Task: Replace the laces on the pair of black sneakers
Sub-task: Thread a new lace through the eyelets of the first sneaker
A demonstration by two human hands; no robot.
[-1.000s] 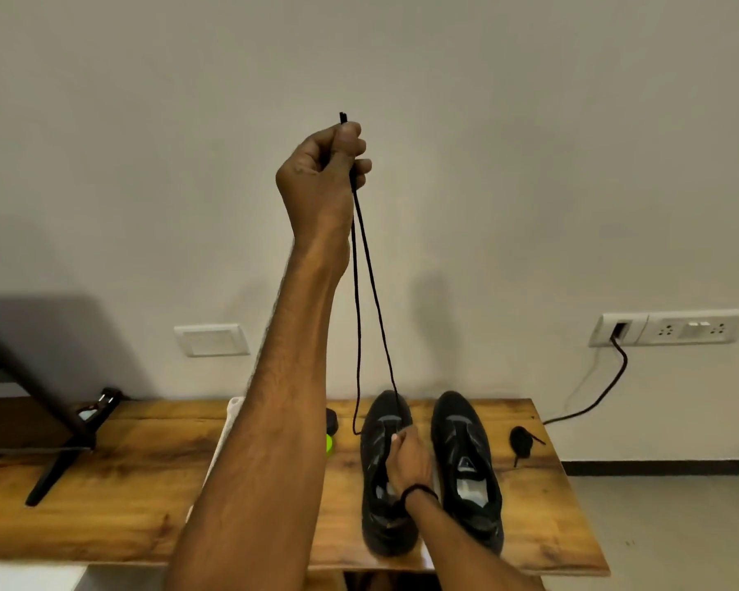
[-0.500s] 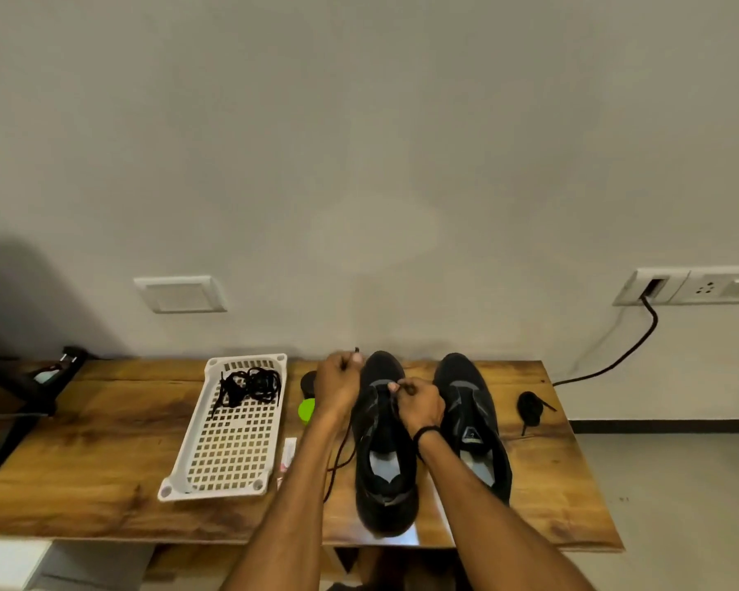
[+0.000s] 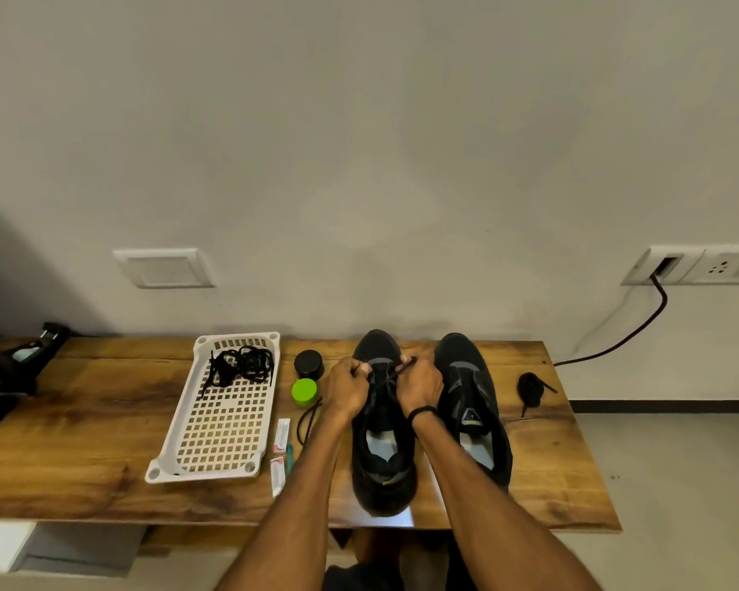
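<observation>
I am judging myself to be early in the job. The black mesh sneaker on my left [image 3: 385, 492] is standing toe to the wall on the wooden desk [image 3: 82, 441]. The thin black lace [image 3: 307, 420] seems to be sitting only in the eyelets nearest the toe, and the rows behind them are looking bare. The matching black sneaker on my right [image 3: 472, 403] is lying just beside it and showing no lace at all, and a coiled black lace [image 3: 529, 388] is waiting near it. A tangle of black laces [image 3: 240, 365], probably the old ones, is lying in the white perforated plastic tray [image 3: 201, 474]. My left hand [image 3: 350, 388] is curling tight and pinching the lace, whose slack is looping onto the desk. My right hand [image 3: 419, 383] is curling likewise, pinching the other end over the toe eyelets.
</observation>
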